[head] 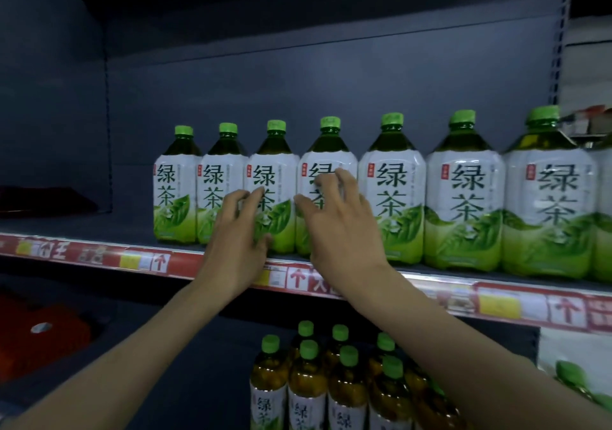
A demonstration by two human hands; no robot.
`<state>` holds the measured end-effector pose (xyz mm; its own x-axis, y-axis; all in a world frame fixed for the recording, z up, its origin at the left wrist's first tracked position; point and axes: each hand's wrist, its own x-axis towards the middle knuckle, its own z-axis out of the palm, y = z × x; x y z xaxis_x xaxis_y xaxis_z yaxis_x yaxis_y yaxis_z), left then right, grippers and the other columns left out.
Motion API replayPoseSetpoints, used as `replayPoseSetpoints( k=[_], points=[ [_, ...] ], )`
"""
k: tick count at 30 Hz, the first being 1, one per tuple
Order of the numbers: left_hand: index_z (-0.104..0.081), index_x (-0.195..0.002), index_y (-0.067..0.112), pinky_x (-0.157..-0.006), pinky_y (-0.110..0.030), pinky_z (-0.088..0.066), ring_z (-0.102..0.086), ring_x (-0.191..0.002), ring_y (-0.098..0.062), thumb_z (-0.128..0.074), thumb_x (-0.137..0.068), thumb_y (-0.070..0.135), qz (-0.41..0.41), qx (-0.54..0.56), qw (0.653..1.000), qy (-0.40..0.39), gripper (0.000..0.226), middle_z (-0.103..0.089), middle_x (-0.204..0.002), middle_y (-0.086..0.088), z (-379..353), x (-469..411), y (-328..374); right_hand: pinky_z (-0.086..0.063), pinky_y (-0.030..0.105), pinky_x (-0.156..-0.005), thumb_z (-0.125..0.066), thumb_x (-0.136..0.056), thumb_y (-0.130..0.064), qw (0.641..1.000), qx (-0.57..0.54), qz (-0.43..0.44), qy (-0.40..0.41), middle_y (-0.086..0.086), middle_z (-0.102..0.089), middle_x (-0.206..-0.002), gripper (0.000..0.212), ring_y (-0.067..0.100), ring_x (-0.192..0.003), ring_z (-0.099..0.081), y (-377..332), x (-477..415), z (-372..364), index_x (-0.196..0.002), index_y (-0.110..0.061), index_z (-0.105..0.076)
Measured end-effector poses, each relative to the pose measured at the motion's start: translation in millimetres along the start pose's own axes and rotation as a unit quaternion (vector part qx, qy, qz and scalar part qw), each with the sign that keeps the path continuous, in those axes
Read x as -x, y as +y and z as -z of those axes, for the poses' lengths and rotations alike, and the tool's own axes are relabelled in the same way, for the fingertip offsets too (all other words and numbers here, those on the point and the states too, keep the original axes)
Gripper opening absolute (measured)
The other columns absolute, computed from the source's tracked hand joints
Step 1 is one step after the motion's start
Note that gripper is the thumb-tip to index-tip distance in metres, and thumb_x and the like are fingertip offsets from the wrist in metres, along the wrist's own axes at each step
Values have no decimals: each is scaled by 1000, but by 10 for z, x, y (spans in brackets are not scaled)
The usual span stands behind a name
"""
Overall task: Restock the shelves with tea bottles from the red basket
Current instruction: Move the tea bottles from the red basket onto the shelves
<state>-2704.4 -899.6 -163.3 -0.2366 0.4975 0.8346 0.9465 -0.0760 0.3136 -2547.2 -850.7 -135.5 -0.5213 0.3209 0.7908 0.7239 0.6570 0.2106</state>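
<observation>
On shelf [99, 255], 绿茶 bottles [394, 191], hands [236, 231] [341, 227] touching labels

Bare shelf [82, 231] lies open left of the packed bottle row [390, 194].

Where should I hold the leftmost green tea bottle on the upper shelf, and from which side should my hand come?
Hold the leftmost bottle at its narrow neck under the green cap, coming from the front-left. It stands upright with its right side against the next bottle, while the shelf on its left is free; the wide body looks harder to wrap.
</observation>
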Motion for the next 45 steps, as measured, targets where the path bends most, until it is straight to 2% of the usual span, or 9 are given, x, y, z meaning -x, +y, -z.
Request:
replayPoseSetpoints(
  k=[4,10,15,20,25,30,33,40,45],
  points=[
    [-30,-149,15,-101,-24,-31,-37,-131,-24,-64,-88,4,-4,-17,1000,-8,71,-30,-144,-4,1,24,12,-46,50,-99,-81,-56,-5,998,-20,-4,58,20,-52,-133,66,41,-130,-45,263,129,82,-119,-16,-67],
    [-30,-148,24,-106,-44,-39,-36,-132,-31,-68,-86,13,22,-69,997,-17,73,-28,-145,-3,-66,10,157,-53,48,-81,-70,-61,9,995,-33,-94,27,20,-35,-145,81,42,-140,-26,691,460,241,-136,-17,-54],
    [-34,-147,20,-106,-42,-36,-36,-131,-31,-69,-86,14,37,-61,997,-10,70,-32,-144,-7,-51,41,283,-52,47,-89,-68,-66,6,997,-52,-57,17,16,-32,-146,76,39,-142,-24,740,479,286,-136,-18,-53],
    [-35,-146,22,-101,-40,-41,-37,-131,-26,-67,-88,23,-44,-54,998,-5,66,-32,-144,-4,-164,131,641,-50,51,-85,-70,-67,0,975,-10,-197,100,21,-38,-142,78,43,-130,-37,1154,775,450,-139,-21,-49],
    [-36,-145,27,-101,-41,-39,-38,-129,-28,-71,-85,26,13,-15,1000,2,70,-27,-142,-1,-317,94,878,-46,42,-89,-64,-77,-1,978,-32,-205,26,15,-16,-148,81,38,-133,-25,1207,858,424,-147,-26,-30],
    [-36,-144,25,-104,-46,-38,-37,-130,-34,-75,-82,22,30,-23,999,6,73,-28,-142,-5,-324,97,901,-49,41,-90,-66,-79,-7,982,-61,-165,70,14,-25,-143,72,34,-128,-33,1305,917,433,-142,-26,-38],
    [-37,-143,28,-107,-47,-36,-34,-134,-33,-76,-80,26,52,-7,999,3,74,-27,-142,-2,-337,101,938,-48,45,-92,-71,-79,-17,961,-12,-235,145,17,-34,-142,71,36,-124,-42,1605,1043,484,-142,-25,-40],
    [-38,-142,29,-108,-49,-34,-29,-135,-35,-77,-79,27,69,-9,997,15,74,-27,-142,-5,-360,132,1074,-39,44,-106,-69,-82,-14,948,-102,-260,152,15,-26,-143,67,32,-131,-32,1705,1134,437,-141,-23,-39],
    [-39,-143,26,-99,-52,-41,-30,-132,-33,-75,-79,23,-91,-49,994,17,74,-31,-145,-9,-429,267,1426,-34,35,-108,-84,-71,-34,883,-166,-388,207,12,-28,-147,92,28,-132,-37,2491,1293,825,-146,-29,-30]
  ],
)
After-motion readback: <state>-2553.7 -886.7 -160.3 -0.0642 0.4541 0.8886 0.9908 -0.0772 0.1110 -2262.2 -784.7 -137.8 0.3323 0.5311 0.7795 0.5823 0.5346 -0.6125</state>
